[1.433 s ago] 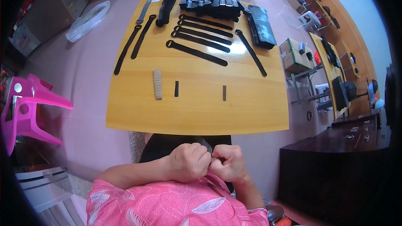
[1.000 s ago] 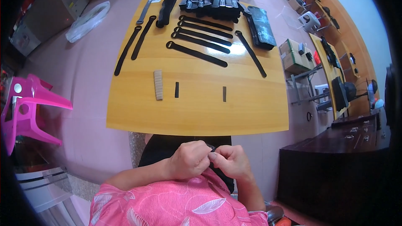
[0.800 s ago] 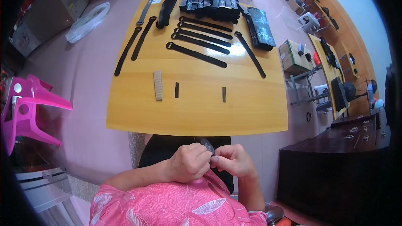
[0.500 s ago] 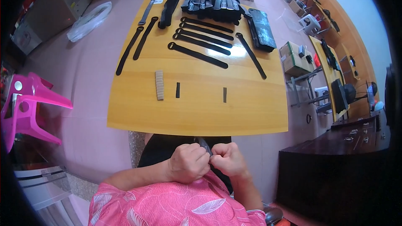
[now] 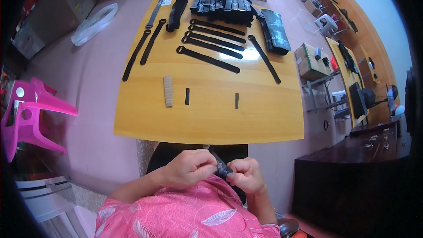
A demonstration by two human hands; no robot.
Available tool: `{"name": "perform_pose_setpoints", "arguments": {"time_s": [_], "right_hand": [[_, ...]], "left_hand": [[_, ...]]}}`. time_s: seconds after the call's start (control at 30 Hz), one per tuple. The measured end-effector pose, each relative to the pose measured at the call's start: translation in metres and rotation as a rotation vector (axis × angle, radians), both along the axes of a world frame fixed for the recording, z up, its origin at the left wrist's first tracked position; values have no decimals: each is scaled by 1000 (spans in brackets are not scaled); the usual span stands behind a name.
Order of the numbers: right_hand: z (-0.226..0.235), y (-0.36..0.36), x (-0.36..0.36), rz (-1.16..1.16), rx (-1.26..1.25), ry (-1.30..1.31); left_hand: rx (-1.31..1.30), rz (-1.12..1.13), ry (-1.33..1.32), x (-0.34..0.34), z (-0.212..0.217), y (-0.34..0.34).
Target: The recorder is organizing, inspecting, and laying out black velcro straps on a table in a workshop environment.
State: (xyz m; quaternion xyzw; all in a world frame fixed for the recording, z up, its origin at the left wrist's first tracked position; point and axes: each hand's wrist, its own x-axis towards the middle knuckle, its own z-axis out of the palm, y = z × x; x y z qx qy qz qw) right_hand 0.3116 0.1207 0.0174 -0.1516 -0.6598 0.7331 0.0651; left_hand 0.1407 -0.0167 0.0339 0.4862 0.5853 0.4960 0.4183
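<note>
Centrally, a wooden table bears rows of black parts. At its far left corner lies a small white rectangular label; its print is too small to make out. Off the table's right edge stands an open brown cardboard box, and on the floor to the far left lies a crumpled white plastic bag.

Below the table's near edge, close to the person's chest, both hands meet on a small dark strap piece. It appears black, narrow and flat; most of it is hidden by the fingers. Its long axis runs diagonally, from upper left near the left hand down to the right toward the right hand. The left hand pinches its upper end with curled fingers; the right hand is clenched around its lower end.

On the table, long black straps lie roughly parallel, and a pale ridged strip lies beside two short black pieces.
</note>
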Motion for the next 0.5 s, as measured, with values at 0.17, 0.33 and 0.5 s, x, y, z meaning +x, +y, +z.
{"name": "perform_pose_setpoints", "arguments": {"time_s": [0.17, 0.33, 0.5], "right_hand": [[22, -6, -13, 58, -25, -90], [15, 1, -10, 86, 94, 2], [8, 25, 16, 50, 316, 118]], "left_hand": [[91, -83, 181, 8, -6, 5], [133, -24, 113, 6, -14, 7], [44, 37, 28, -8, -16, 0]]}}
